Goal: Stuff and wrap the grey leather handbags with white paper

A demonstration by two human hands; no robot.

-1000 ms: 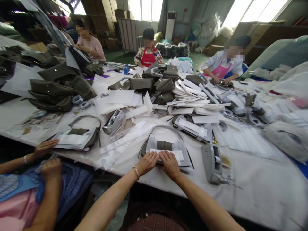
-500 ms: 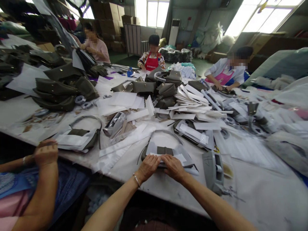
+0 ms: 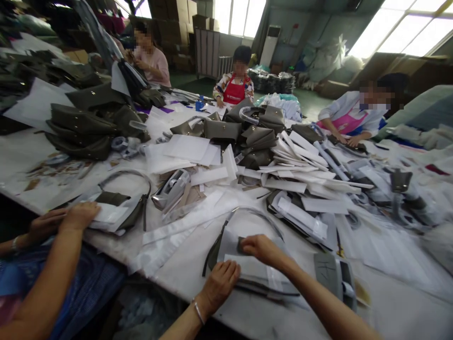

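A dark olive handbag [image 3: 211,257] lies flat at the table's front edge, its wrapped handle [image 3: 264,211] arching away from me. Pale wrapping and a white sheet [image 3: 253,268] cover its front. My left hand [image 3: 222,282] is closed over the bag's lower left edge, fingers on the sheet and thumb out of sight. Over the middle of the bag is my right hand [image 3: 264,250], its fingers curled together beside a small dark tab [image 3: 240,244]. What those fingers hold, if anything, is hidden. A grey tape dispenser [image 3: 327,276] stands right of the bag.
At left, a co-worker's hands [image 3: 79,217] rest by another wrapped handbag [image 3: 134,212]. Behind my bag are a second tape dispenser [image 3: 171,189], stacked white sheets [image 3: 300,165] and piled olive bags [image 3: 222,132]. Several people sit around the table.
My right hand has lifted from the bag's lower edge and moved up over its middle. My left hand stays at the lower edge. The co-worker's hand has moved right onto their bag.
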